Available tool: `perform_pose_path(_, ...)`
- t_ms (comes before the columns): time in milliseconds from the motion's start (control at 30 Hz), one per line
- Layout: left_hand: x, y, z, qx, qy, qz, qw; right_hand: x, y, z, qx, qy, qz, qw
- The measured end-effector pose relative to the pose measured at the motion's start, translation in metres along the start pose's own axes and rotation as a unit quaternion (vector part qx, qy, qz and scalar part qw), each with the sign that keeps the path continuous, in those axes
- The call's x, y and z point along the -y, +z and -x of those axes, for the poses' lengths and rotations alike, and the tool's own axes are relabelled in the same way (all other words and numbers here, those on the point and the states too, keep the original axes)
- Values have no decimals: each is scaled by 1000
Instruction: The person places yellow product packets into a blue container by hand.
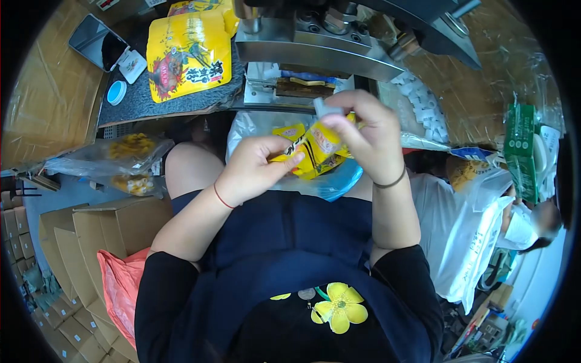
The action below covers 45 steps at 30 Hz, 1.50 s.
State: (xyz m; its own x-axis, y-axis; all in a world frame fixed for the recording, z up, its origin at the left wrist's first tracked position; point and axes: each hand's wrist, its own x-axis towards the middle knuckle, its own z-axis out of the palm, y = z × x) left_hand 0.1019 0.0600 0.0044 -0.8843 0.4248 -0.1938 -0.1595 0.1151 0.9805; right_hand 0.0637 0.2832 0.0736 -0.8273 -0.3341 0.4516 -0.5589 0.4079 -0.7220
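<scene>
A yellow printed pouch (318,148) is pinched between the thumb and fingers of my left hand (257,164), over my lap. Above its upper end, my right hand (372,130) has its thumb and forefinger closed on a small whitish plastic piece (327,109). The rest of my right hand's fingers overlap the pouch's right side. Below both hands, more yellow pouches (289,131) lie in a clear and blue plastic bag (342,180) on my lap.
A metal press (321,45) stands ahead. A stack of yellow pouches (190,57), a phone (97,42) and a blue-lidded jar (117,92) lie left. Small white plastic parts (423,109) fill a bag at right. Cardboard boxes (115,233) stand left; a person (523,224) is far right.
</scene>
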Motion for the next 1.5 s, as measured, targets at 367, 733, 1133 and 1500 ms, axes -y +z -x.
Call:
perform_pose_path(367,13,14,-14,145,-105,306,935,-58,-86,38,8,169,477,863)
perform_pose_path(733,-8,-24,-47,-82,9,178,980,-108,-85,28,39,183,411,892)
perform_pose_path(1133,20,-106,13,-278,194,-441,831,-119,-86,36,-114,85,388,911)
perform_pose_path(1500,9,-15,-2,-63,73,-99,990,-33,-54,33,-27,49,157,986)
